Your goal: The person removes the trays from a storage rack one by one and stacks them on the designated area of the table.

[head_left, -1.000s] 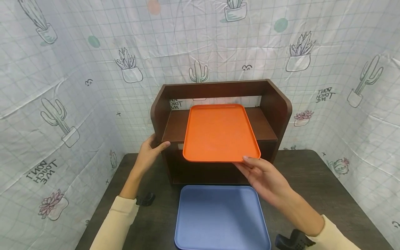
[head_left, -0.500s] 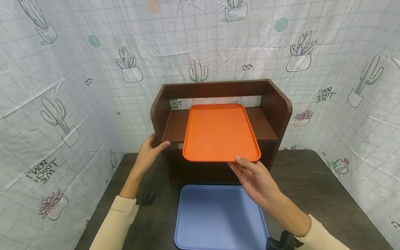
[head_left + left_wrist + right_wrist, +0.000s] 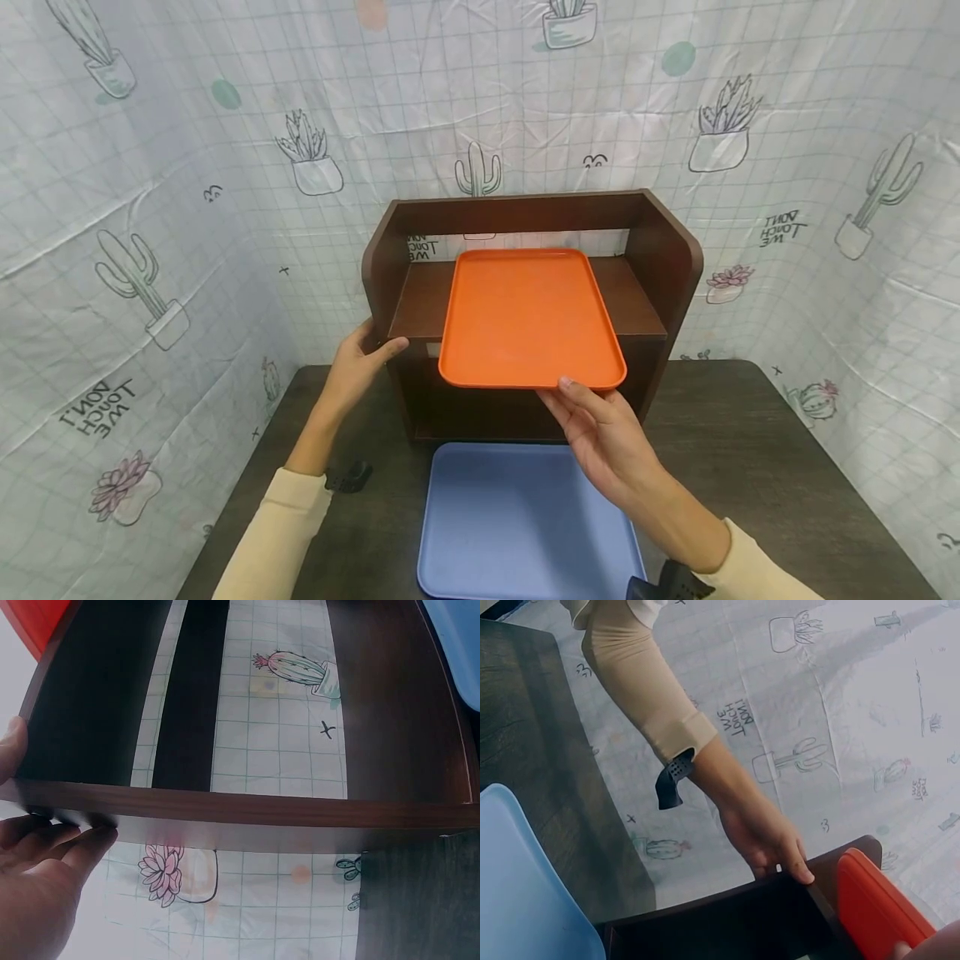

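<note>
An orange tray (image 3: 532,317) lies over the middle board of a dark brown wooden shelf (image 3: 678,250), its front end jutting out past the board. My right hand (image 3: 611,446) pinches the tray's front edge right of centre, thumb on top and fingers below. At the shelf's left side panel, my left hand (image 3: 352,371) grips the edge, thumb inside and fingers on the outer face, as the left wrist view shows up close with the left hand (image 3: 45,877). A blue tray (image 3: 525,525) lies on the table in front of the shelf, partly hidden by my right forearm.
The shelf stands on a dark table (image 3: 750,467). White cloth (image 3: 225,292) with cactus prints hangs behind and on both sides. A low compartment (image 3: 487,417) of the shelf opens beneath the orange tray.
My right hand has slid left along the front edge of the orange tray. Both trays, the shelf and my left hand have stayed in place.
</note>
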`<state>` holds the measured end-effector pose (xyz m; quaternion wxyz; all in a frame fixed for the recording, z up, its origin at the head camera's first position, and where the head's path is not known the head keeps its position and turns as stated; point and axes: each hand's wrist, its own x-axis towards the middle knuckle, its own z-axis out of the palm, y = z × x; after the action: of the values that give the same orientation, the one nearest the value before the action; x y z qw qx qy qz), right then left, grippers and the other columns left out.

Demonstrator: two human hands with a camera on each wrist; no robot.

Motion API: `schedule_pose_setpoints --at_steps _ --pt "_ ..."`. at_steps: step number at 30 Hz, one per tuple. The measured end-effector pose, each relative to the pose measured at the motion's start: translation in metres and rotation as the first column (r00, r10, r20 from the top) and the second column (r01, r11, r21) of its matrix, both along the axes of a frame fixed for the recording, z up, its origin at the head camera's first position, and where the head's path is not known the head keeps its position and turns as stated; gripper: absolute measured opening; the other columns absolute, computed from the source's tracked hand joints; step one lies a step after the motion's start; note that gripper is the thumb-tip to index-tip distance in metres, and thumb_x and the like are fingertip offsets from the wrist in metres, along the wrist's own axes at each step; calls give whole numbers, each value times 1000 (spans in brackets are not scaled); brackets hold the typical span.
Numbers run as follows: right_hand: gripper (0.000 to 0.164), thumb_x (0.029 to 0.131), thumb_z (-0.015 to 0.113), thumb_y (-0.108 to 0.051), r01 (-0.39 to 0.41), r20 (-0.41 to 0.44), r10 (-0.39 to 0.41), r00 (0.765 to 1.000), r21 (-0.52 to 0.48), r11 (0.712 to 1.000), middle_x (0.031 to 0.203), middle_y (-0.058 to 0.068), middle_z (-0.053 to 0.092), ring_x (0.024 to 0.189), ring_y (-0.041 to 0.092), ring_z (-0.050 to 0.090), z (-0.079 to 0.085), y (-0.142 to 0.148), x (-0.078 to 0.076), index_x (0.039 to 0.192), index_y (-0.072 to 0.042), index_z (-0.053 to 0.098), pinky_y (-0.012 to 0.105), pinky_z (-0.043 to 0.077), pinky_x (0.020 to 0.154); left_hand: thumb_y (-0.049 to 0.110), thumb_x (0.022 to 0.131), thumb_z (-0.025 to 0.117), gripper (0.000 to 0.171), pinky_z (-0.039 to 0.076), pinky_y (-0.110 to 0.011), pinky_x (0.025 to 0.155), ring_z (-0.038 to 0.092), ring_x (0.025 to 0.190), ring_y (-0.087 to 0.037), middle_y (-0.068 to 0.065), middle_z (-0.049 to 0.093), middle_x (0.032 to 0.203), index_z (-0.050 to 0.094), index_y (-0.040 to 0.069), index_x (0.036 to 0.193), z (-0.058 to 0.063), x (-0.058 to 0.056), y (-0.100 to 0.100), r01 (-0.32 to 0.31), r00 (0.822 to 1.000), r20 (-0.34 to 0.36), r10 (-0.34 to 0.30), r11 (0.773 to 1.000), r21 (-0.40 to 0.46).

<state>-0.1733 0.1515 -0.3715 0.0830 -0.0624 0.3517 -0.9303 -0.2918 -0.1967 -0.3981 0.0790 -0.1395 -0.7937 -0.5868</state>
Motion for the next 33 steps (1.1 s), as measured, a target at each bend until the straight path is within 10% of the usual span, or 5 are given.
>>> schedule_pose_setpoints --at_steps 33 --pt "39 110 51 2 73 -27 -73 997 -7 997 118 2 73 113 17 75 0 21 7 148 -5 47 36 54 112 42 100 77 78 46 -53 120 53 149 -29 -11 55 160 43 11 163 0 0 -2 -1 1000 28 1 1000 8"
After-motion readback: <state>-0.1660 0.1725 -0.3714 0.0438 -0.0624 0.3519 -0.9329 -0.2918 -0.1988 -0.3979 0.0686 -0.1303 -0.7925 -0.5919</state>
